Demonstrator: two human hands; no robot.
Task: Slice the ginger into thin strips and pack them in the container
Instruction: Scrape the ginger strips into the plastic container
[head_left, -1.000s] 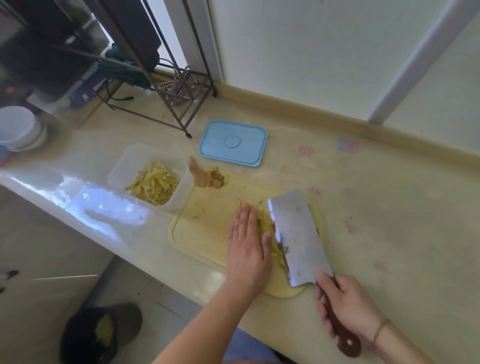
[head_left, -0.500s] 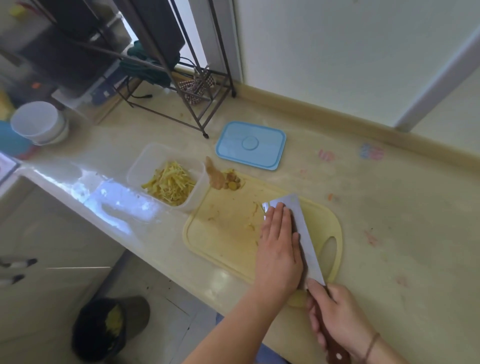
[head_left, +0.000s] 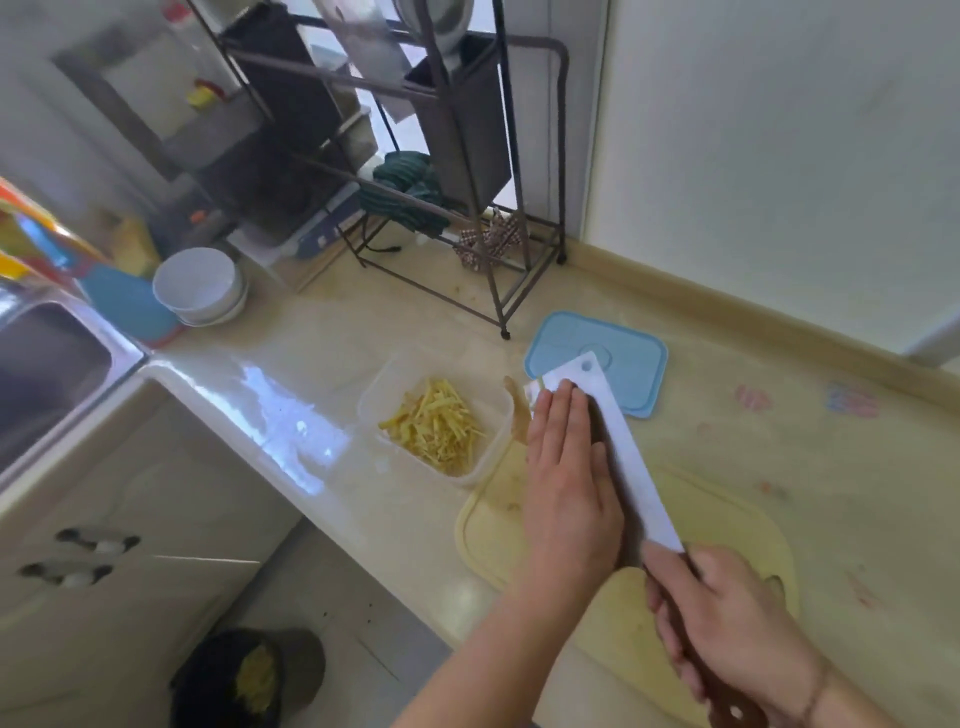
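A clear plastic container on the counter holds a heap of yellow ginger strips. Right of it lies the pale yellow cutting board. My right hand grips the brown handle of a cleaver, whose broad blade is lifted off the board and points toward the container. My left hand lies flat with straight fingers against the blade's left face, hiding whatever sits between hand and blade. A brown ginger piece peeks out beside the container's right rim.
The blue lid lies on the counter behind the cleaver tip. A black wire rack stands at the back. White stacked bowls sit left, near the sink. A dark bin stands on the floor below.
Both hands have lifted the cleaver off the board and carried it left toward the container, my left hand still flat against the blade. The ginger strips on the board are no longer visible.
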